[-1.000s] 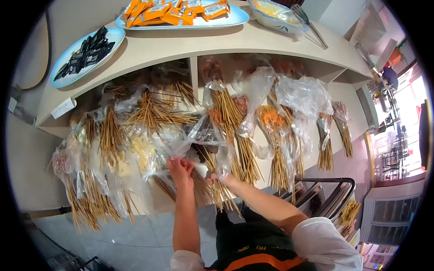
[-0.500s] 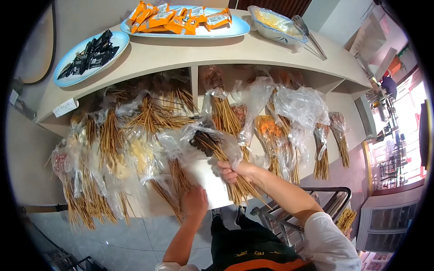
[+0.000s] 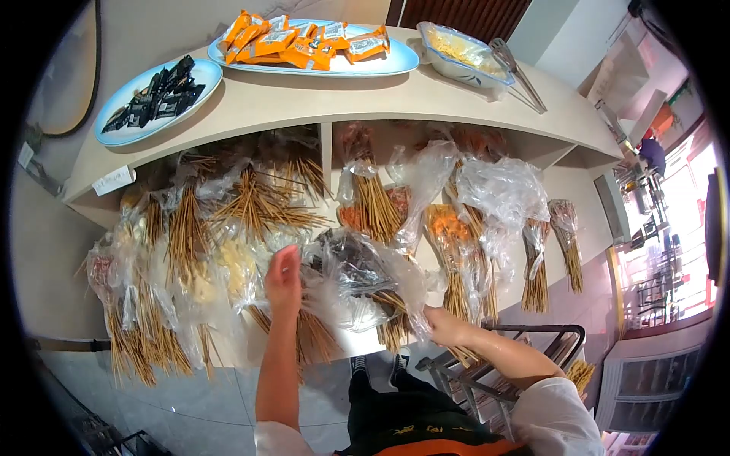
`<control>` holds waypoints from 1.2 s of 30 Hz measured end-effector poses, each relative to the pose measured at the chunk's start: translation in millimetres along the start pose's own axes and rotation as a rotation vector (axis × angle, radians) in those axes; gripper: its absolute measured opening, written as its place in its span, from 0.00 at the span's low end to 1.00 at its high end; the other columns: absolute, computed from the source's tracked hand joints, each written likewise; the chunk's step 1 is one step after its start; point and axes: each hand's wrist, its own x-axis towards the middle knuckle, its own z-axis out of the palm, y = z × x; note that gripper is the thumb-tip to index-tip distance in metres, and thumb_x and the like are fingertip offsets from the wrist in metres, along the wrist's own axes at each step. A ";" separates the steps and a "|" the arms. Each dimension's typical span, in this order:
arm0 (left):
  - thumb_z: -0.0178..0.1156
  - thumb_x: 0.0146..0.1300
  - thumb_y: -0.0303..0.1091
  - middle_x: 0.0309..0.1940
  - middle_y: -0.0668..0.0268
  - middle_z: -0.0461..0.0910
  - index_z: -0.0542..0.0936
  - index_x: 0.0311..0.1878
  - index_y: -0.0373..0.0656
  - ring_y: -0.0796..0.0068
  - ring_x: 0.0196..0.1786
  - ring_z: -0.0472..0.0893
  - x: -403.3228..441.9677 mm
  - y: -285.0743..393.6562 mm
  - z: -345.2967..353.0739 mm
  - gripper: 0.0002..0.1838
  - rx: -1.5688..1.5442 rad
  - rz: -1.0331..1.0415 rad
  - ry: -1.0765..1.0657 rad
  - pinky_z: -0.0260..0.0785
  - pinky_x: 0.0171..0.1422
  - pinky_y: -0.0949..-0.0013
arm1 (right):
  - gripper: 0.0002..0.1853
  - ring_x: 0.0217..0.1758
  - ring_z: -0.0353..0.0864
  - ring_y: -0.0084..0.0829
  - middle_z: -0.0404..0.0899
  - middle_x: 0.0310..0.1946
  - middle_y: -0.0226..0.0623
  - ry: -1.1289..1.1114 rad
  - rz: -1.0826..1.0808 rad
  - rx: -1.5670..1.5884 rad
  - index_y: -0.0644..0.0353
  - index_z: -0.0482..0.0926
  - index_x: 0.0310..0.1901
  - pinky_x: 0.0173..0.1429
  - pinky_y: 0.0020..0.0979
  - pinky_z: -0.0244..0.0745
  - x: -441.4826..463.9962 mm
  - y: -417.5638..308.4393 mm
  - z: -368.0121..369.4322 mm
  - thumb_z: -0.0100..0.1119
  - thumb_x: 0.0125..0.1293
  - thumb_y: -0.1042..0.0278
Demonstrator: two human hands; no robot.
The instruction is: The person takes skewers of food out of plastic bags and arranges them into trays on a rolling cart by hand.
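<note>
My right hand is closed round the sticks of a skewer bundle at the shelf's front; the bundle's dark food lies inside a clear plastic bag. My left hand is raised just left of that bag, somewhat blurred, its fingers apart and nothing visible in them. Beneath my left forearm another bundle of sticks juts over the shelf edge. Bagged pale-yellow skewers lie to the left of my left hand, and skewers with orange food lie beyond my right hand.
On the counter top stand a plate of black packets, a plate of orange packets, a bowl and tongs. More bagged skewers fill the shelf. A metal rack stands below right. A person is far off at right.
My right hand has moved right and toward me with the dark skewers, and the clear bag now covers more of them. My left hand has risen from the shelf's front edge.
</note>
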 end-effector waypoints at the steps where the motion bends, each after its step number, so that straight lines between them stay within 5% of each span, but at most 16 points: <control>1: 0.55 0.57 0.39 0.39 0.62 0.74 0.73 0.45 0.41 0.74 0.43 0.73 6.0 -6.3 5.8 0.16 0.192 -0.002 -0.151 0.64 0.48 0.72 | 0.14 0.20 0.74 0.37 0.73 0.21 0.48 0.028 -0.035 -0.088 0.71 0.63 0.42 0.26 0.33 0.69 -1.3 -2.9 1.8 0.45 0.53 0.73; 3: 0.57 0.55 0.38 0.38 0.63 0.75 0.74 0.44 0.42 0.74 0.40 0.74 15.8 -18.3 22.6 0.15 0.327 0.159 -0.143 0.65 0.44 0.73 | 0.15 0.34 0.73 0.55 0.72 0.26 0.62 0.040 -0.030 -0.166 0.71 0.61 0.41 0.40 0.41 0.69 0.1 -6.8 2.7 0.45 0.55 0.69; 6: 0.62 0.50 0.37 0.37 0.61 0.75 0.75 0.41 0.40 0.73 0.32 0.75 17.3 -15.4 30.6 0.16 0.557 0.447 -0.150 0.67 0.39 0.74 | 0.15 0.34 0.74 0.54 0.72 0.25 0.61 0.123 -0.117 -0.262 0.71 0.61 0.41 0.39 0.42 0.69 -0.2 16.1 10.0 0.45 0.56 0.68; 9: 0.61 0.50 0.40 0.28 0.62 0.75 0.75 0.39 0.41 0.71 0.28 0.76 11.6 -23.7 35.2 0.15 0.479 0.200 -0.389 0.68 0.34 0.71 | 0.16 0.33 0.74 0.54 0.72 0.25 0.61 0.125 -0.094 -0.287 0.72 0.62 0.42 0.39 0.43 0.69 -6.0 19.4 11.1 0.45 0.57 0.67; 12: 0.58 0.54 0.38 0.24 0.65 0.73 0.74 0.35 0.41 0.77 0.25 0.74 7.3 -22.1 40.3 0.11 0.207 -0.109 -0.344 0.67 0.31 0.73 | 0.21 0.32 0.74 0.56 0.73 0.25 0.60 0.088 -0.044 -0.259 0.73 0.61 0.47 0.38 0.43 0.69 -13.6 14.0 6.1 0.46 0.59 0.63; 14: 0.56 0.56 0.37 0.22 0.72 0.70 0.72 0.30 0.43 0.82 0.25 0.71 13.9 -12.0 34.0 0.08 -0.246 -0.387 -0.170 0.64 0.26 0.78 | 0.24 0.28 0.74 0.51 0.73 0.22 0.56 0.138 -0.102 -0.219 0.72 0.59 0.50 0.35 0.41 0.70 -13.3 31.8 9.1 0.46 0.60 0.60; 16: 0.55 0.57 0.36 0.22 0.71 0.71 0.70 0.29 0.42 0.82 0.25 0.71 28.5 -15.9 21.5 0.09 -0.131 -0.358 -0.156 0.63 0.25 0.76 | 0.27 0.23 0.75 0.47 0.73 0.20 0.52 0.180 -0.164 -0.184 0.72 0.57 0.53 0.31 0.39 0.71 -19.2 32.1 3.7 0.47 0.61 0.58; 18: 0.54 0.57 0.36 0.24 0.69 0.73 0.69 0.31 0.41 0.76 0.25 0.71 43.6 -17.1 8.2 0.09 0.356 0.168 -0.198 0.64 0.26 0.74 | 0.29 0.15 0.73 0.34 0.72 0.17 0.43 -0.027 0.075 0.076 0.69 0.56 0.56 0.25 0.32 0.69 -33.9 11.1 -11.5 0.46 0.62 0.55; 22: 0.53 0.57 0.41 0.35 0.59 0.76 0.72 0.38 0.46 0.65 0.33 0.77 46.8 23.1 -3.1 0.11 0.852 -0.009 -0.197 0.68 0.34 0.65 | 0.27 0.11 0.67 0.23 0.70 0.17 0.39 -0.148 0.097 0.294 0.68 0.57 0.56 0.22 0.25 0.67 -40.5 28.0 -14.7 0.45 0.63 0.55; 24: 0.54 0.56 0.43 0.46 0.58 0.73 0.73 0.46 0.50 0.60 0.47 0.73 35.8 37.5 12.7 0.15 0.805 0.445 -0.086 0.65 0.48 0.64 | 0.27 0.16 0.73 0.31 0.73 0.20 0.43 -0.201 0.101 0.201 0.67 0.58 0.56 0.26 0.30 0.69 -41.0 29.2 -17.6 0.44 0.63 0.53; 25: 0.54 0.56 0.43 0.46 0.58 0.73 0.73 0.46 0.50 0.60 0.47 0.73 29.0 51.4 19.5 0.15 0.805 0.444 -0.087 0.65 0.48 0.64 | 0.27 0.16 0.73 0.31 0.73 0.20 0.43 -0.202 0.102 0.201 0.67 0.58 0.56 0.26 0.30 0.69 -43.9 25.0 -17.7 0.44 0.63 0.53; 28: 0.55 0.54 0.43 0.52 0.59 0.69 0.70 0.53 0.53 0.58 0.55 0.68 15.8 69.4 30.6 0.21 0.986 0.622 -0.362 0.59 0.56 0.64 | 0.28 0.24 0.76 0.42 0.74 0.21 0.49 -0.081 0.014 -0.056 0.66 0.57 0.57 0.32 0.36 0.70 -51.6 17.1 -17.3 0.44 0.63 0.53; 30: 0.56 0.54 0.42 0.47 0.61 0.72 0.74 0.45 0.46 0.64 0.50 0.72 18.0 44.7 38.3 0.17 0.703 0.674 -0.708 0.62 0.53 0.65 | 0.25 0.31 0.76 0.50 0.74 0.24 0.54 -0.070 -0.132 -0.229 0.64 0.60 0.54 0.37 0.41 0.70 -50.6 33.4 -16.7 0.44 0.63 0.54; 31: 0.56 0.54 0.42 0.47 0.61 0.72 0.74 0.45 0.46 0.64 0.50 0.72 20.4 40.7 38.9 0.17 0.703 0.679 -0.708 0.62 0.53 0.65 | 0.25 0.31 0.76 0.50 0.74 0.24 0.54 -0.065 -0.134 -0.229 0.64 0.60 0.54 0.37 0.41 0.70 -48.7 41.9 -14.1 0.44 0.63 0.54; 33: 0.57 0.54 0.38 0.41 0.64 0.75 0.76 0.37 0.42 0.67 0.45 0.74 26.6 34.9 40.3 0.11 0.599 0.405 -1.033 0.63 0.51 0.68 | 0.21 0.30 0.75 0.52 0.73 0.24 0.56 -0.069 -0.270 -0.286 0.64 0.63 0.50 0.37 0.41 0.70 -48.9 57.0 -10.5 0.45 0.62 0.55; 36: 0.57 0.54 0.32 0.35 0.66 0.76 0.76 0.29 0.40 0.72 0.40 0.74 22.4 33.7 41.6 0.05 0.359 0.223 -1.020 0.64 0.49 0.72 | 0.19 0.29 0.74 0.51 0.73 0.23 0.55 -0.043 -0.266 -0.283 0.64 0.64 0.45 0.36 0.42 0.70 -52.1 54.0 -9.6 0.45 0.62 0.56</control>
